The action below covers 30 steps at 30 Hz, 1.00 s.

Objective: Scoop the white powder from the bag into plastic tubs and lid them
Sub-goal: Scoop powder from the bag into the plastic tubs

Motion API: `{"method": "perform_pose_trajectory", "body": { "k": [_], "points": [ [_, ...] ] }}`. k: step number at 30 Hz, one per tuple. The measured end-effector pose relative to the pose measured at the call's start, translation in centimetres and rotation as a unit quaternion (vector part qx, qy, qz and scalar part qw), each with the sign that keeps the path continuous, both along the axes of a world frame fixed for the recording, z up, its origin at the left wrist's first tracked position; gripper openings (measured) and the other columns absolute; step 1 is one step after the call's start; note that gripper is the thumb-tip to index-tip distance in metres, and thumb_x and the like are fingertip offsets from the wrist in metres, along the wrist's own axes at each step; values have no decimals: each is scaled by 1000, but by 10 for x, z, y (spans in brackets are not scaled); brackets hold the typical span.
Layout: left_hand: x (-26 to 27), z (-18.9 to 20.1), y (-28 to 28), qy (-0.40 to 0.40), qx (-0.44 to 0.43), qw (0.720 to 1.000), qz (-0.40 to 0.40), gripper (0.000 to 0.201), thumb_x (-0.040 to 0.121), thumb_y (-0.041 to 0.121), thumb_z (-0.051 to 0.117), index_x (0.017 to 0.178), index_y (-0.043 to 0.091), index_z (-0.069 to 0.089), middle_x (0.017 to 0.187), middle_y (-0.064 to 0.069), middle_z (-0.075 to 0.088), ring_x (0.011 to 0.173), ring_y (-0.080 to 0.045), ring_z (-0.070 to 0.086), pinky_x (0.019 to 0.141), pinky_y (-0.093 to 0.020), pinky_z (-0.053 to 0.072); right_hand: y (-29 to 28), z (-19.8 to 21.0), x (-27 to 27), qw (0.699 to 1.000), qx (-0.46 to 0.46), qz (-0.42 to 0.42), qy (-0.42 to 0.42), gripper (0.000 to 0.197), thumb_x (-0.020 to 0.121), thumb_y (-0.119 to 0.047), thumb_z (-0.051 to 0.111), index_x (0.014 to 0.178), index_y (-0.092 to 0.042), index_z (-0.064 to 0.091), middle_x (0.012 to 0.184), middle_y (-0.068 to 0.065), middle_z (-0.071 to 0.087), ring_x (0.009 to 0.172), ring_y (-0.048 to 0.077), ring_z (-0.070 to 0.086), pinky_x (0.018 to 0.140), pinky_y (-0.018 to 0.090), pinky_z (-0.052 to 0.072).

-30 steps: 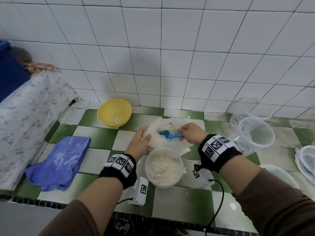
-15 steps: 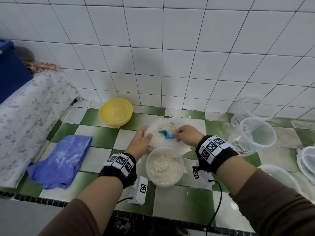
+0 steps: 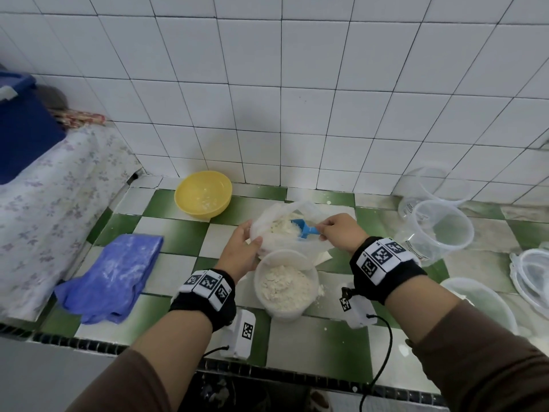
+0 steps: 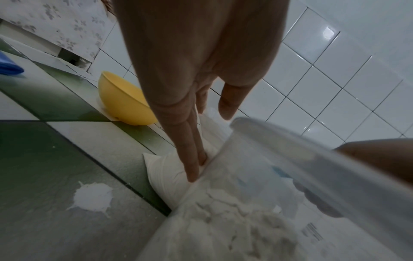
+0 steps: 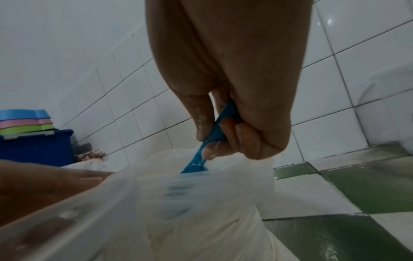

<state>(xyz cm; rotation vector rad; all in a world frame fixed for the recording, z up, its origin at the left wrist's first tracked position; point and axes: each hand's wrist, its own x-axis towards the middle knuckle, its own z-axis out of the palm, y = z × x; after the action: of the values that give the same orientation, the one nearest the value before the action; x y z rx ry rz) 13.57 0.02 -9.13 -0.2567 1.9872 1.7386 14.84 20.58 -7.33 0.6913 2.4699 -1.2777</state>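
A white plastic bag [image 3: 276, 245] of powder stands open on the green-and-white tiled counter [image 3: 178, 236]. My right hand [image 3: 338, 230] grips the handle of a blue scoop [image 3: 306, 228], whose head lies in the bag's powder. In the right wrist view the fingers [image 5: 243, 139] curl round the scoop handle [image 5: 212, 143] above the bag [image 5: 201, 211]. My left hand [image 3: 240, 248] presses on the bag's left side, its fingers [image 4: 192, 159] straight along the bag [image 4: 165, 171]. Just in front stands a round plastic tub [image 3: 285, 310], about half full of powder [image 4: 234, 211].
A yellow bowl [image 3: 203, 193] sits behind the bag on the left and a blue cloth [image 3: 113, 275] lies near the front left. Empty clear tubs [image 3: 442, 230] and lids [image 3: 531, 275] fill the right side. A blue crate [image 5: 35, 146] stands far left. Powder is spilled [image 4: 93, 196] on the tiles.
My right hand pushed the scoop left into the bag's powder, then drew back slightly right. The left hand stays on the bag.
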Motion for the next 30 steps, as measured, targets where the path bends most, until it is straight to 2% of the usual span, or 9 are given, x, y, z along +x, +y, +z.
{"method": "perform_pose_trajectory", "body": {
  "k": [3,6,9,13,17,20,25,27,30],
  "points": [
    [5,2,0,4,-10,1000,-11,45,99,10,46,141,23,35,136,-2,49,114,-27,57,72,-35,56,7,9,5,1000,-20,-19,10,25,93,-13,51,99,4,68,75,8,60,51,10,36,42,14,31],
    [9,3,-1,7,-12,1000,-14,48,99,10,46,143,24,33,135,-2,49,113,-27,58,81,-43,56,12,18,9,996,-62,-56,13,25,90,-11,52,103,6,66,64,0,54,52,10,39,48,19,32],
    [13,4,-2,11,-10,1000,-15,51,99,12,47,146,24,30,138,-3,49,109,-26,60,85,-46,55,16,28,15,989,-106,-104,17,26,89,-8,52,104,8,64,62,4,54,49,12,33,47,22,27],
    [18,6,-5,12,3,1000,-21,48,100,11,43,145,26,31,134,-1,51,104,-23,61,80,-41,55,19,42,29,978,-160,-130,43,22,89,-7,51,100,5,66,62,9,56,49,13,27,48,23,23],
    [23,6,-8,9,14,999,-30,47,101,12,44,144,28,35,133,2,54,102,-19,64,69,-31,57,21,50,45,977,-181,-102,49,16,87,-7,54,84,-2,69,60,11,57,48,13,28,49,25,22],
    [25,5,-10,8,22,999,-27,48,100,10,45,144,28,35,133,4,55,95,-11,64,69,-29,58,20,50,59,982,-174,-56,52,19,87,-5,54,76,-7,70,63,14,57,49,14,31,49,25,22],
    [31,6,-11,13,30,999,-23,47,100,13,47,144,28,34,130,6,55,95,-10,63,69,-29,56,10,46,78,991,-121,18,54,17,89,-4,54,88,-5,71,58,1,62,44,-1,48,44,10,32],
    [34,6,-11,11,32,999,-14,48,101,13,44,146,23,29,122,8,54,90,-9,62,67,-27,53,6,41,82,994,-81,55,56,17,90,-7,53,92,-9,70,64,0,62,53,-2,50,48,6,34],
    [37,2,-14,4,24,1000,-6,49,101,15,45,147,18,27,124,2,54,88,-10,62,67,-26,52,2,32,88,991,-23,101,80,17,90,-9,53,91,-15,69,75,-6,61,71,7,53,61,14,40]
  ]
}}
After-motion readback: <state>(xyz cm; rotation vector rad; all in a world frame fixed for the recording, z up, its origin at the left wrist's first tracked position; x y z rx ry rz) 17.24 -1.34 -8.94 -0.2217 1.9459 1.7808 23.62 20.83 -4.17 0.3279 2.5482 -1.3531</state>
